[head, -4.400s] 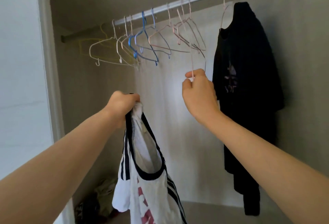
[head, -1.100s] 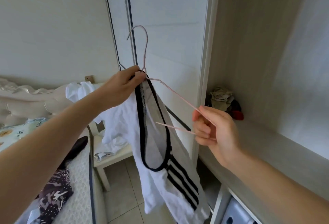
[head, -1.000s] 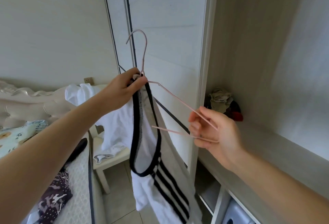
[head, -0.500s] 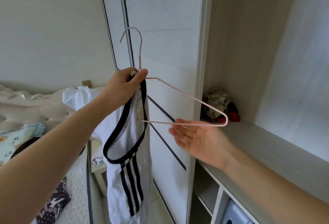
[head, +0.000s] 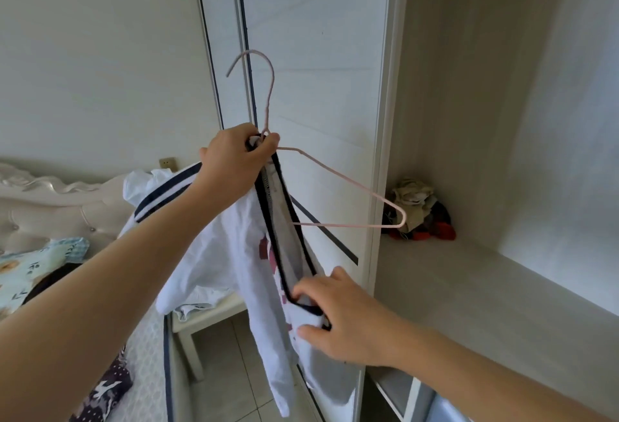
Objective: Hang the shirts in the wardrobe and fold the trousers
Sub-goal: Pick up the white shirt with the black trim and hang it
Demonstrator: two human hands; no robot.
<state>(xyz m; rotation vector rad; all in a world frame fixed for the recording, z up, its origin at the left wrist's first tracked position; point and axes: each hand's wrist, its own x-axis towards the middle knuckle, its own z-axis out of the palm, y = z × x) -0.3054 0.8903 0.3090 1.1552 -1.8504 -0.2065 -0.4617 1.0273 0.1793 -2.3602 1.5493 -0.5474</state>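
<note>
Beside the wardrobe's pale shelf [head: 469, 287], the left hand [head: 234, 160] is gripping the neck of a pink hanger [head: 351, 181] together with the collar of a white shirt [head: 227, 254] dangling before the sliding door [head: 318, 53], while the right hand [head: 345, 321] is pinching the collar's dark lower edge.

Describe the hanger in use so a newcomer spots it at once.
Start at the tall white wardrobe door mid-frame. In front of it the left hand grips a thin pink wire hanger at its neck, with the collar of a white dark-trimmed shirt. It alone is rigid wire with a hook; its neighbours are cloth.
</note>
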